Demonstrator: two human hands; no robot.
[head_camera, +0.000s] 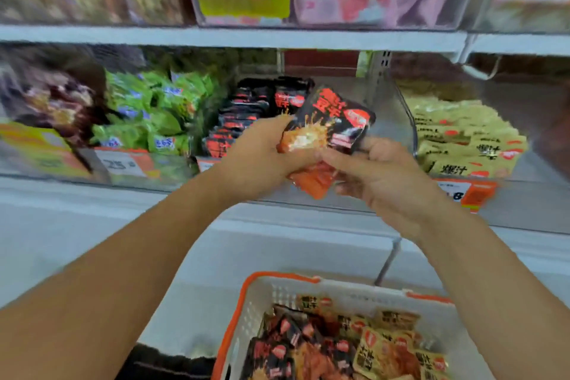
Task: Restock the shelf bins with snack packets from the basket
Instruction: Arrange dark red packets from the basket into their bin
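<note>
Held at the shelf's front edge: black packets (331, 129), left hand (262, 157) curled round them, right hand (376, 176) pinching their lower edge. Light, limp, slick film (probably several stacked). Best gripped across the flat faces, then dropped in the black bin (253, 120).

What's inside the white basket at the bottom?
The white basket holds black-and-red snack packets and yellow packets. Anything underneath them is covered.

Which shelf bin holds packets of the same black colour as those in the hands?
The middle bin, directly behind the left hand; the neighbouring bins hold green packets and yellow packets.
</note>
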